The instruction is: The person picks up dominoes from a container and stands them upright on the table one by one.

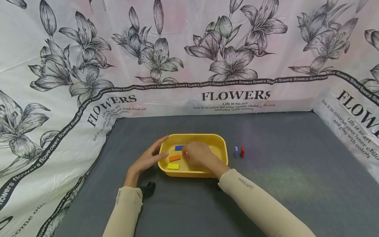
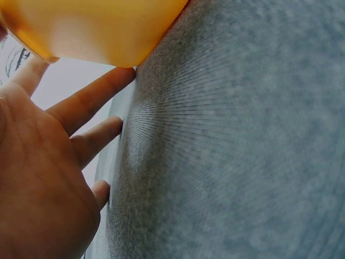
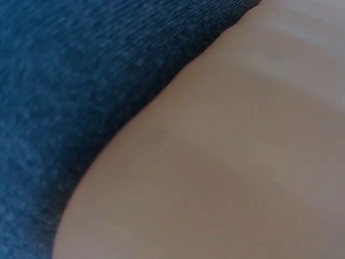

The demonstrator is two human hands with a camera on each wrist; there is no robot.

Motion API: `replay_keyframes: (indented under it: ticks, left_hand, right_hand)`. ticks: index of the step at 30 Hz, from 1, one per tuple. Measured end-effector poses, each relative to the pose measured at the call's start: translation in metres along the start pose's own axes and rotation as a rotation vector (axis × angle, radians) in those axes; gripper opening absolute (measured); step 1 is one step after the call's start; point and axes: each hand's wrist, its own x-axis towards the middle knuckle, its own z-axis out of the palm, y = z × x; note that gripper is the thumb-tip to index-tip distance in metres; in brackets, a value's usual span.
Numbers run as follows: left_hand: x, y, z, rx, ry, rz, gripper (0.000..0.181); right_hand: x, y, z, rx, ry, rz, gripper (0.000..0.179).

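Fingers of the left hand [image 1: 147, 160] are held straight against the outer left wall of the yellow tub [image 1: 221, 142] at frame centre. Inside it, a small red block [image 1: 186, 155] is seemingly pinched beneath the right hand [image 1: 199, 155]; its grip is largely hidden.

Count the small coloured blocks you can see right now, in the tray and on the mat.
5, perhaps more under the right hand. In the yellow tray: blue block, orange block, yellow block. On the mat right of it: standing blue block, red block.
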Motion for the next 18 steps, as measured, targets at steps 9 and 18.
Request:
replay_keyframes:
  ticks: [9,18]
  left_hand:
    - [0.001,0.001,0.000,0.000,-0.007,0.023,0.069]
    - [0.000,0.001,-0.001,0.001,-0.010,-0.006,0.070]
  right_hand:
    - [-0.006,0.010,-0.005,0.110,0.052,-0.010,0.013]
    - [-0.015,0.026,-0.017,0.279,0.121,-0.050,0.011]
